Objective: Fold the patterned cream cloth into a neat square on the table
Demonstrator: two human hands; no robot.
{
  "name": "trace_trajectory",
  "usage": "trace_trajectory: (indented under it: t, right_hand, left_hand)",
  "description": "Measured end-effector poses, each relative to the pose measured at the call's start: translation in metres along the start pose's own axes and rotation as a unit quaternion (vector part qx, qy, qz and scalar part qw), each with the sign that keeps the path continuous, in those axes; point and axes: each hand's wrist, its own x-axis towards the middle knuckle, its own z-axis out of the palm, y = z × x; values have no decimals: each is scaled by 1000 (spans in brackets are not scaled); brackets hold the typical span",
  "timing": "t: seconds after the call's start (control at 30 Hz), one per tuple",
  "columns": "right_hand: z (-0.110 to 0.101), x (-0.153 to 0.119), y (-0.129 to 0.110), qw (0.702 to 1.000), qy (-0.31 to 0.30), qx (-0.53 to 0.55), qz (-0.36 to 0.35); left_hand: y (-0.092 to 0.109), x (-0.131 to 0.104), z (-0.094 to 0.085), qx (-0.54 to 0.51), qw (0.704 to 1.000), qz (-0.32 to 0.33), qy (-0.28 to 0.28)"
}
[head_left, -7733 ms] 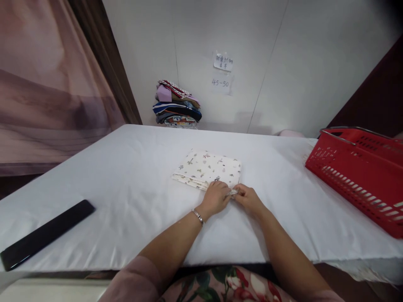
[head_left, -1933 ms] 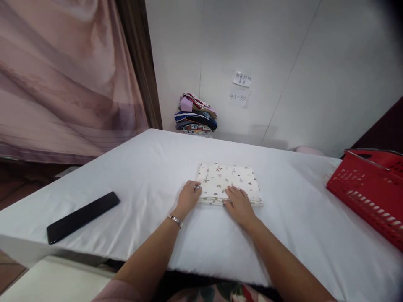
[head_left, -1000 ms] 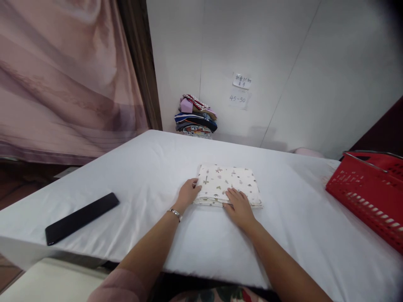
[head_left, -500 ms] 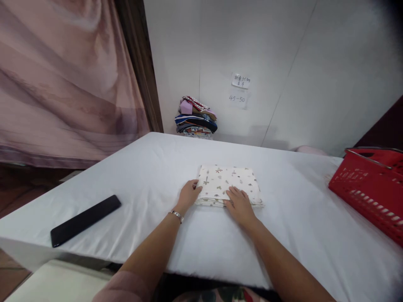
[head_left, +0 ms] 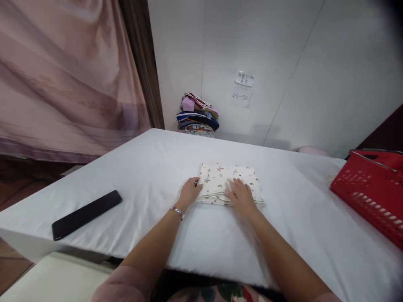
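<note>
While folded cloth (head_left: 217, 178) lies long axis L–R | L hand (head_left: 190, 191) at its L end, can't tell if pinching | R hand (head_left: 243, 196) atop nr edge, fingers splayed, no grasp

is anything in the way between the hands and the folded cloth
Nothing visible stands between them. The left hand is at the left edge of the folded cloth, and the right hand reaches over its near side. The black bar and the red basket are off to either side.
</note>
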Motion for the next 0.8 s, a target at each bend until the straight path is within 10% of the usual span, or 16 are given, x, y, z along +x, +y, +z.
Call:
trace_trajectory:
  t: [0.4,0.8]
  right_hand:
    - [12,-32,2,996,-21,-82,-27]
    - [16,-32,3,995,-21,-90,-20]
  left_hand:
    - [8,10,-9,-20,997,-66,-38]
    - [19,0,-8,120,989,84,17]
